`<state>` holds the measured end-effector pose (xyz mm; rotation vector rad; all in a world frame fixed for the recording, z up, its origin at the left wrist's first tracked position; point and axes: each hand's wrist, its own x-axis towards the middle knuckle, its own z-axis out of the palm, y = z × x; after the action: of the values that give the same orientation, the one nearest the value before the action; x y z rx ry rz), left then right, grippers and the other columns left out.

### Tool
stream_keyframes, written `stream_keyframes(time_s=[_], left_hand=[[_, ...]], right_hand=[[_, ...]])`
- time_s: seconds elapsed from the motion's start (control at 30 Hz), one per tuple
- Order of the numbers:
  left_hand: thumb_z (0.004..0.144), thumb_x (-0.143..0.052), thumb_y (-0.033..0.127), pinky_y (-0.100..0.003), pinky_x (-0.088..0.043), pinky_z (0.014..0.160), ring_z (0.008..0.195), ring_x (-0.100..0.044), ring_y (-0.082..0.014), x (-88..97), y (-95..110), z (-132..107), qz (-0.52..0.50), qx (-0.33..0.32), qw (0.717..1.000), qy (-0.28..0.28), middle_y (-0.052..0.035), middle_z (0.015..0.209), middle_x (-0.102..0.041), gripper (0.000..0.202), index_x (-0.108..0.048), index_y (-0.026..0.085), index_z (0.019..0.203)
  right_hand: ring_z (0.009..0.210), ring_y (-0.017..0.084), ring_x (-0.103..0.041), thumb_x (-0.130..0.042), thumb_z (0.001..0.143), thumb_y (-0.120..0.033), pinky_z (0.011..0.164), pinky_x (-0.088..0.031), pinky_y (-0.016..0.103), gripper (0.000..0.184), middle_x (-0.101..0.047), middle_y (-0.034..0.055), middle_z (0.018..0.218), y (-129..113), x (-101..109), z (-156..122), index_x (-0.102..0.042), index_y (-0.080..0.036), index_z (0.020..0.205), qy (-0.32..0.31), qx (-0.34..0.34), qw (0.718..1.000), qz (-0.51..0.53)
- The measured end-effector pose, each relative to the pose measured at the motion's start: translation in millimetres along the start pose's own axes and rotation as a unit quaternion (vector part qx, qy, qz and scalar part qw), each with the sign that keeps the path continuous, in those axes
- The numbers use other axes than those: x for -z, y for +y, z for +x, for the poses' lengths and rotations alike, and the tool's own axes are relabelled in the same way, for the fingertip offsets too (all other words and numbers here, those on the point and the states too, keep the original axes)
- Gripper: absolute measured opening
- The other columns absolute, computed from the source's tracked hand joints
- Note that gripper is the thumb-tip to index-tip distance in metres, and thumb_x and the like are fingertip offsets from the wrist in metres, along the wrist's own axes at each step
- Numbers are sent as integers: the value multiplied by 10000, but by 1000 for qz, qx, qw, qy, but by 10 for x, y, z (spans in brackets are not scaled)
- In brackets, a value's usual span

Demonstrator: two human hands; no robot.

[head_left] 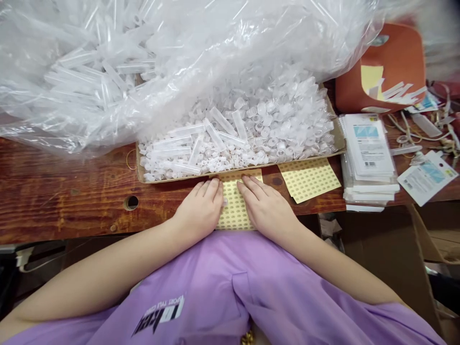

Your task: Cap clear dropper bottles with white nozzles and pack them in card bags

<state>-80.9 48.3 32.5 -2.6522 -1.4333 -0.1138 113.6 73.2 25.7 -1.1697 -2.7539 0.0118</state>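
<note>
My left hand (201, 208) and my right hand (266, 208) both rest flat on a yellow sheet of small round stickers (235, 206) at the front edge of the wooden table (64, 191). The fingers of each hand are stretched out and point toward a shallow cardboard tray (332, 136). That tray is full of small clear plastic tubes (215, 134) and caps (287, 129). Neither hand holds anything.
A second yellow sticker sheet (309, 179) lies to the right. Beyond it sits a stack of printed packets (368, 158) and a loose packet (427, 175). A big clear bag of tubes (108, 67) fills the back left. An orange box (391, 62) stands at the back right.
</note>
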Motion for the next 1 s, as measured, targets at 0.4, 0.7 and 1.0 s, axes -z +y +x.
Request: stream_keyframes(time_s=[0.4,0.7,1.0], left_hand=[[823,-566,172,-363,-526,683,929,-672,-319,95,111,71,56,25,998,-9,-211,1077,-702,358,-699,-19,1095],[874,-514,228,-355,-496,641,897,-641,-283,64,29,-30,17,64,998,8,-163,1071,-705,380,-692,-7,1113],[911,-481,234,-352,-469,636,862,-602,-258,53,19,-80,20,70,997,-10,-164,1076,-683,386,-651,-6,1160]], right_hand=[[1058,259,-640,-436,878,-105,845,-514,356,364,-668,142,1204,14,78,65,-643,-64,1175,19,16,999,-24],[950,223,-630,-513,900,-144,822,-466,328,258,-690,124,1130,0,126,126,-664,-98,1105,48,36,998,19],[727,178,-517,-516,889,-123,692,-349,302,194,-667,36,783,268,164,655,-646,-182,757,108,137,981,-89]])
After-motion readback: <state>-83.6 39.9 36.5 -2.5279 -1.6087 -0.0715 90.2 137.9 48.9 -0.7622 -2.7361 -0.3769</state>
